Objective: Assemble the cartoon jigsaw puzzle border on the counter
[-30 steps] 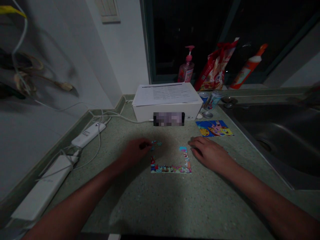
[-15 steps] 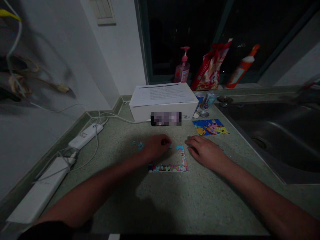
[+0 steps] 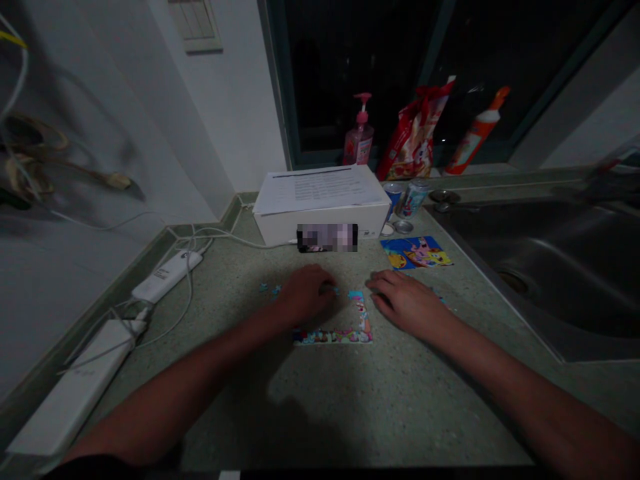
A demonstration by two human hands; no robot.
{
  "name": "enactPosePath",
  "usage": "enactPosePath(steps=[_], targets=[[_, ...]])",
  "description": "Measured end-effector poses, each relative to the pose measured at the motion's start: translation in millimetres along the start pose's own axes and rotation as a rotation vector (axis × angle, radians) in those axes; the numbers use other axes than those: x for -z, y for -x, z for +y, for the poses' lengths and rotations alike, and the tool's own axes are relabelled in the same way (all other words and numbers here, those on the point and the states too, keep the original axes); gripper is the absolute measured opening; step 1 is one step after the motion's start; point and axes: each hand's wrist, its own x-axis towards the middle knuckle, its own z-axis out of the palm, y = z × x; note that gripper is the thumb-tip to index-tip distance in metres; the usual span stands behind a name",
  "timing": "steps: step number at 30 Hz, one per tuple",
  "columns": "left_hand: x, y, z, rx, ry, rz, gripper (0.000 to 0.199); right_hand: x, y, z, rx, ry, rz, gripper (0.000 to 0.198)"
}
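A partly joined jigsaw puzzle [image 3: 366, 320] lies on the counter, its bottom and right edges showing as a colourful strip; its left side is partly behind my left arm. My left hand [image 3: 306, 293] hovers over its upper left, fingers curled down at a small light-blue puzzle piece [image 3: 337, 291], which shows only in part at the fingertips. To the right of the puzzle, my right hand [image 3: 403, 300] rests low on the counter, fingers stretched toward the blue corner pieces [image 3: 355, 295] and holding nothing visible. Several loose blue pieces [image 3: 277, 290] lie left of my left hand.
A bright cartoon picture card [image 3: 417, 253] lies behind my right hand. A phone [image 3: 327, 238] leans on a white box [image 3: 320, 220] topped with paper. Cans [image 3: 414, 199] stand beside the box. Power strips [image 3: 75, 380] and cables line the left; a sink [image 3: 550, 267] is at right.
My left hand's thumb and fingers have come closer together at the blue piece. My right hand stays nearly still. The whole view has shifted slightly.
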Motion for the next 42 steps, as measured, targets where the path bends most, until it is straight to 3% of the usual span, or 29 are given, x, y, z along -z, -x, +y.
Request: enactPosePath(steps=[11,42], targets=[[-7.4,0.5,3.7,-0.030,-0.065,-0.047,0.021,0.2,0.3,-0.7,-0.002,-0.006,0.001,0.027],[-9.3,3.3,9.0,-0.031,-0.158,-0.007,0.024,-1.0,0.6,0.4,0.002,-0.011,0.016,0.028]])
